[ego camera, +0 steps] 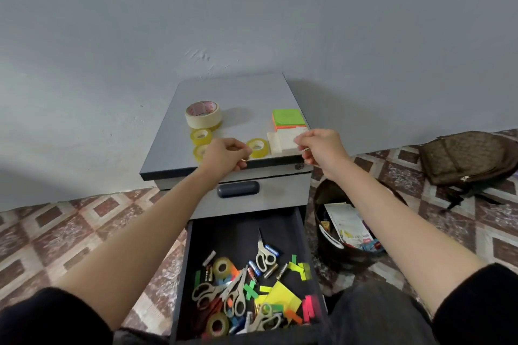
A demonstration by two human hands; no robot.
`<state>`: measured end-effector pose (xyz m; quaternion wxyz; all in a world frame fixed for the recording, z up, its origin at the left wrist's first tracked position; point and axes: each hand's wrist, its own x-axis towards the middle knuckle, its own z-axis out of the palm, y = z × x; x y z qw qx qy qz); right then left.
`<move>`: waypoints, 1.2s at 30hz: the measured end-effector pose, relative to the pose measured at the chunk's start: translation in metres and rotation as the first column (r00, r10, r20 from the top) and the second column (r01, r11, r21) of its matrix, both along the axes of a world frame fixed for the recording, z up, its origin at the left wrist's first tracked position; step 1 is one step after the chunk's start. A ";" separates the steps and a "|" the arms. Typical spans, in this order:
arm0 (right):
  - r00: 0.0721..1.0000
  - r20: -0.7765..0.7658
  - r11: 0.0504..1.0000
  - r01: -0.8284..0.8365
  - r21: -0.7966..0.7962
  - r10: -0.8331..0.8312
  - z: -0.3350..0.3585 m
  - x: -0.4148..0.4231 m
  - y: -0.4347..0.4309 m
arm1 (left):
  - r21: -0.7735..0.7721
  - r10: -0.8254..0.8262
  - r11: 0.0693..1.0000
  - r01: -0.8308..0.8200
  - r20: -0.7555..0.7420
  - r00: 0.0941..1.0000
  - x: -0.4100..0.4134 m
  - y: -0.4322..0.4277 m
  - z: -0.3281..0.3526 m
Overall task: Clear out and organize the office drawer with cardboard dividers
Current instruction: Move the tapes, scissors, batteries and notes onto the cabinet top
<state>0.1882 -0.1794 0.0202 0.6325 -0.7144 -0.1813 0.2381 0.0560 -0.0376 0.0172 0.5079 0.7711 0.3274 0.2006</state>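
Note:
The lower drawer (304,235) of a grey cabinet is pulled out. It holds a jumble of several scissors (263,255), tape rolls (222,266), batteries (271,270) and coloured sticky flags (280,295). My left hand (224,155) hovers at the front edge of the cabinet top (241,92) with its fingers curled closed, between two yellow tape rolls (257,147). My right hand (319,148) is at the top's front right corner, thumb and fingers pinched on a thin pale item (305,150) too small to identify. No cardboard dividers are in view.
On the cabinet top sit a masking tape roll (203,115), another yellow tape roll (201,136), a green-and-orange sticky note block (288,119) and a white pad (281,141). A dark bin (325,204) with papers stands on the right. A brown backpack (471,157) lies beyond it.

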 end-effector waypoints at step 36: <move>0.922 -0.014 0.753 -0.326 -0.572 0.388 -0.227 -0.087 0.026 | -0.040 0.046 0.996 -0.085 -0.580 0.813 -0.119 0.019 -0.253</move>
